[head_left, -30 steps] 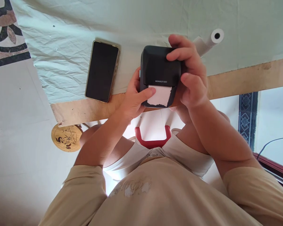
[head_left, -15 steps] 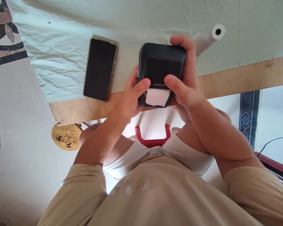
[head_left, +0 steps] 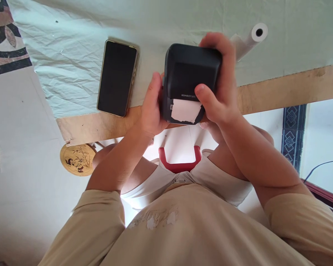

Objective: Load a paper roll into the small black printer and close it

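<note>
- As the view dropped past a beige shirt, the nearest loose thing was a red handle (head_left: 179, 164) between the knees, with a round panda disc (head_left: 77, 159) on the floor at 9 o'clock from it.
- Above that, at the table edge (head_left: 280, 88), both hands held a black printer (head_left: 188, 70) up off the top.
- The left hand (head_left: 151, 111) lay flat on the printer's 9 o'clock side, fingers pressed together, bracing it.
- The right hand (head_left: 222, 88) wrapped the 3 o'clock side, fingers curled over the far edge and thumb laid on the front, touching the torn paper (head_left: 186, 111) that stuck out of the slot at 6 o'clock.
- Step in hand, as I judged it: steadying the printer with the thumb beside the paper tongue.
- Any pull on that paper would call for the left hand to keep its clamp, and for a pinch by thumb and a finger, since the thumb alone only rested there.
- Farther off, on the pale cloth (head_left: 72, 37), a dark phone (head_left: 117, 78) lay face up at 9 o'clock from the printer, near but apart.
- Farthest, a paper roll (head_left: 249, 38) lay at 2 o'clock, just behind the right hand's fingers.
- Count: two hands, one printer, one paper tongue, one phone, one roll.
</note>
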Motion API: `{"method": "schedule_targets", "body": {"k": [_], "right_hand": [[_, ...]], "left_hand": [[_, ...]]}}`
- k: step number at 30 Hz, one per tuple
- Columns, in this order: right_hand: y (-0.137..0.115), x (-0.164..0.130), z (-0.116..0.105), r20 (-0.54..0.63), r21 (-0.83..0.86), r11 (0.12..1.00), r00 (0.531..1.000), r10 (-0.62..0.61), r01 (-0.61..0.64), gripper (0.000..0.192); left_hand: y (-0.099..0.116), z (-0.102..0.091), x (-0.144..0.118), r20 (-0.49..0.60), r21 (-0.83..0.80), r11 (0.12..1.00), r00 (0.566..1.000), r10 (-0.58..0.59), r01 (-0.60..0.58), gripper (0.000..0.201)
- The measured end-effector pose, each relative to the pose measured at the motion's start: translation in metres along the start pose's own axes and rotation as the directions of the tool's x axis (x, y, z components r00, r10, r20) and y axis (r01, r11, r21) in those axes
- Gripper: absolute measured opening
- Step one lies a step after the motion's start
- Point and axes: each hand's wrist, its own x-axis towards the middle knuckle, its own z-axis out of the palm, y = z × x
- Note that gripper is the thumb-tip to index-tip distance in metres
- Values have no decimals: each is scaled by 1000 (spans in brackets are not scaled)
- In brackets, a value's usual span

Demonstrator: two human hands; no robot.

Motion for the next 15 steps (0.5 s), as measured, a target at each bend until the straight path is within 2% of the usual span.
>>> {"method": "schedule_targets", "body": {"k": [3,7,15], "right_hand": [[-2,2,-3,-21,57,986,988,-154,155,55],[-3,3,-1,9,105,982,987,-160,158,52],[-2,2,11,-68,134,976,984,-164,172,55]], "left_hand": [[-1,-1,1,-36,19,998,998,-57,58,60],[-5,-6,1,-32,10,996,995,-91,91,61],[-4,-10,1,-9,-43,997,998,-56,56,54]]}}
